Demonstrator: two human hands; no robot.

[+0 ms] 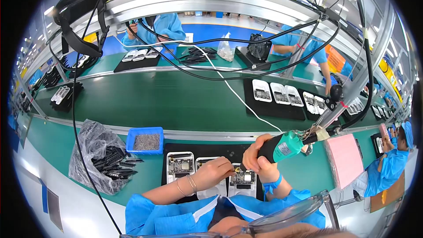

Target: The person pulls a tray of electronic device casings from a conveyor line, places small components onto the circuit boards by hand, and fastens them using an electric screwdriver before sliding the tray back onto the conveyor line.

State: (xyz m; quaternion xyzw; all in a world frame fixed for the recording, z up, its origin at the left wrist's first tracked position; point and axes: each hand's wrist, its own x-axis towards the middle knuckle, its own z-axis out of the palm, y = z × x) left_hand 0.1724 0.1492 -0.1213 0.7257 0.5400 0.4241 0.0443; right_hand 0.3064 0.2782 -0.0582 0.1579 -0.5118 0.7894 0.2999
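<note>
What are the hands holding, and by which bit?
The right hand holds a green-and-black screwdriver around its black front part. I can't tell whether the left hand holds anything.

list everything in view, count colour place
Mat: one, black, foreground centre
Near housings with boards: three, white, on mat
Screwdriver: one, green and black, in right hand
Bin: one, blue, left of mat
Metal pieces: many, greyish, in bin
Plastic bag: one, clear, left of bin
Parts: many, black, in and by bag
Sheet: one, pink, right of screwdriver
Belt: one, green, across middle
Far housings: several, white, belt's right side
Co-workers: at least three, blue-clothed, beyond belt and right
Left hand: one, bare, by screwdriver tip
Right hand: one, bare, around screwdriver
</note>
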